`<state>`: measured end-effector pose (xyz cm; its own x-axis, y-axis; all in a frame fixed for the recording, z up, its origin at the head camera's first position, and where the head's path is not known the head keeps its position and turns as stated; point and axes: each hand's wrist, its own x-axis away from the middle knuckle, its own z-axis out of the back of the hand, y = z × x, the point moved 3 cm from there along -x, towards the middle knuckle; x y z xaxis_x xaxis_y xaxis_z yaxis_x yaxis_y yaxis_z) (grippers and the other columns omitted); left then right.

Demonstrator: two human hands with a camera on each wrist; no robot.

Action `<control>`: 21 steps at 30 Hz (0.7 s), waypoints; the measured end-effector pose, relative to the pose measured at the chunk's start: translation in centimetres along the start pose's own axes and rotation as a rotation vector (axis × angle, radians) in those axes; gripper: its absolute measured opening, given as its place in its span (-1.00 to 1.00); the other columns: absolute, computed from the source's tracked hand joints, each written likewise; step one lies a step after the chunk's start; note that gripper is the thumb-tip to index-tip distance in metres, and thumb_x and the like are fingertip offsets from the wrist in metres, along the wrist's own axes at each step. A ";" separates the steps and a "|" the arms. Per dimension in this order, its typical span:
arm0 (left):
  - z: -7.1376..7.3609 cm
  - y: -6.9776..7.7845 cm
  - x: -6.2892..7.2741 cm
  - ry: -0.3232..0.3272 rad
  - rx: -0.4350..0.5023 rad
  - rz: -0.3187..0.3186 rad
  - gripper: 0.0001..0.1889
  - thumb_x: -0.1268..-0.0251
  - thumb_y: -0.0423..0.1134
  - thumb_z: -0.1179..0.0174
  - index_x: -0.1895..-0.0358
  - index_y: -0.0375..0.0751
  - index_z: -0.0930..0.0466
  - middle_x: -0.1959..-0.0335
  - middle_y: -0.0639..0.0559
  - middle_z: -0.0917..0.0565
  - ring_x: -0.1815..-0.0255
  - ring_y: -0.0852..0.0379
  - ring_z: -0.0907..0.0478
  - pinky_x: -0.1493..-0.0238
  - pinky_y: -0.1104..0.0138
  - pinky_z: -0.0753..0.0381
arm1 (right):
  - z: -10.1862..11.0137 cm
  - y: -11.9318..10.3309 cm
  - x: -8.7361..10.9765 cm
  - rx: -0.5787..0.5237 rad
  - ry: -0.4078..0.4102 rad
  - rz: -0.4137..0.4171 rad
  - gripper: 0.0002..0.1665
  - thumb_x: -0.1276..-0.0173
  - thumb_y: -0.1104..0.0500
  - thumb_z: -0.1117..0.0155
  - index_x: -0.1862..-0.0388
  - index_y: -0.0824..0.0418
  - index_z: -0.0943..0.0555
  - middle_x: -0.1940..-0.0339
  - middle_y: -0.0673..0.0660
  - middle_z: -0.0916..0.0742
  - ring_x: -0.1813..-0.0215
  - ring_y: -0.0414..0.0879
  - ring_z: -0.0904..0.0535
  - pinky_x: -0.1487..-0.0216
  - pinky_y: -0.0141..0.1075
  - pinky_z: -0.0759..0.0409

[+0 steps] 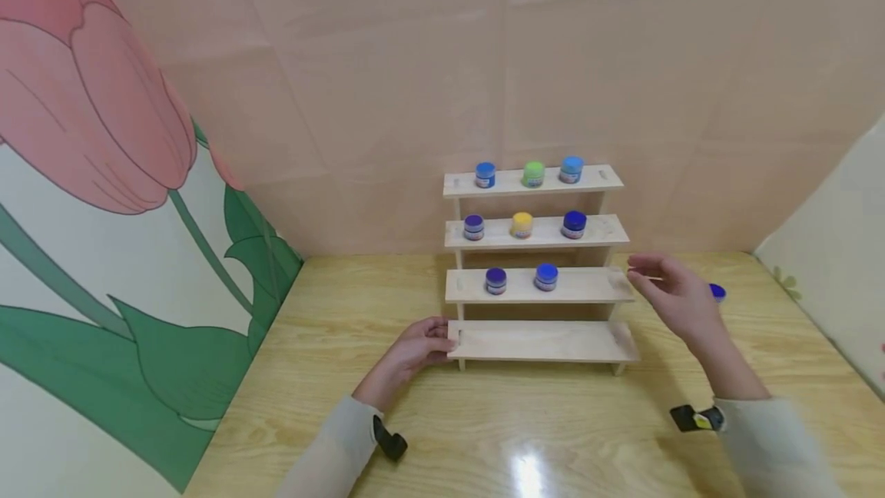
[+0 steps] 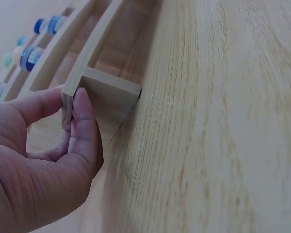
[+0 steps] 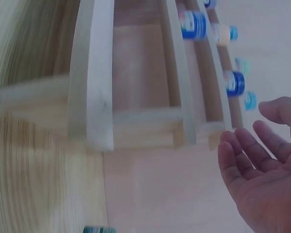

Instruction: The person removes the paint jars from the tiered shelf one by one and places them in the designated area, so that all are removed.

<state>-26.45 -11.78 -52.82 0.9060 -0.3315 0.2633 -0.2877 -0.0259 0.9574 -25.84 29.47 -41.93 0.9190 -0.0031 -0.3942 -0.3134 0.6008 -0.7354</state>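
Note:
A pale wooden four-step display stand (image 1: pixel 539 340) holds small paint jars. My left hand (image 1: pixel 417 346) pinches the left end of its lowest board, thumb on one face and fingers on the other, as the left wrist view shows at the board's end (image 2: pixel 68 109). To the right of the stand, my right hand (image 1: pixel 674 294) is raised with relaxed, slightly bent fingers and holds nothing. On the third step down stand a purple jar (image 1: pixel 495 280) and a blue jar (image 1: pixel 546 277). The lowest board bears no jar.
Blue, green and light blue jars (image 1: pixel 571 169) line the top step. Purple, yellow (image 1: pixel 522 225) and dark blue jars fill the second. Partly behind my right hand, another blue-lidded jar (image 1: pixel 717 293) sits on the wood-grain table (image 1: pixel 539 436). A pinkish covering (image 1: pixel 373 98) hangs behind.

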 end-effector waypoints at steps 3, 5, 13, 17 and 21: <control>0.0 0.0 0.0 0.006 0.002 0.007 -0.42 -0.30 -0.52 -0.25 -0.38 -0.48 -0.32 0.17 -0.03 -0.53 0.25 0.12 -0.59 0.19 0.35 -0.70 | -0.8 -0.7 0.0 0.012 -0.025 -0.008 -0.55 -0.54 0.06 -0.22 -0.23 0.34 -0.56 -0.08 0.33 -0.69 0.06 -0.62 -0.42 0.09 -0.80 -0.41; -0.1 0.0 0.1 0.009 0.001 0.007 -0.42 -0.30 -0.52 -0.25 -0.38 -0.48 -0.32 0.17 -0.03 -0.53 0.25 0.12 -0.59 0.20 0.35 -0.70 | -1.3 -1.3 0.1 0.010 -0.038 -0.007 -0.54 -0.54 0.05 -0.21 -0.24 0.33 -0.55 -0.10 0.34 -0.68 0.05 -0.60 -0.42 0.07 -0.80 -0.40; -0.2 0.2 0.2 0.013 0.001 0.015 -0.41 -0.30 -0.51 -0.25 -0.39 -0.46 -0.32 0.18 -0.02 -0.52 0.23 0.12 -0.58 0.20 0.37 -0.69 | -3.5 -2.7 -0.2 -0.004 -0.065 0.001 -0.52 -0.53 0.03 -0.23 -0.25 0.31 -0.53 -0.08 0.29 -0.69 -0.03 -0.23 -0.57 0.07 -0.78 -0.41; -0.1 0.2 0.2 0.015 -0.002 0.015 -0.41 -0.30 -0.51 -0.26 -0.39 -0.46 -0.32 0.18 -0.02 -0.52 0.24 0.13 -0.58 0.20 0.37 -0.69 | -4.4 -3.1 -0.5 -0.004 -0.093 0.001 -0.50 -0.53 0.01 -0.23 -0.27 0.30 -0.52 -0.12 0.29 -0.68 -0.10 0.11 -0.61 0.06 -0.75 -0.43; -0.2 0.2 0.3 0.013 -0.007 0.008 -0.41 -0.30 -0.51 -0.25 -0.38 -0.47 -0.31 0.17 -0.03 -0.54 0.25 0.13 -0.59 0.20 0.36 -0.69 | -5.1 -3.5 -0.8 0.002 -0.117 -0.017 -0.48 -0.53 -0.02 -0.23 -0.28 0.28 -0.51 -0.15 0.29 -0.67 -0.13 0.18 -0.61 -0.09 -0.34 -0.67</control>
<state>-26.22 -11.72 -52.57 0.9076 -0.3194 0.2724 -0.2928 -0.0166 0.9560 -26.67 23.30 -41.88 0.9459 0.0800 -0.3144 -0.2971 0.6031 -0.7403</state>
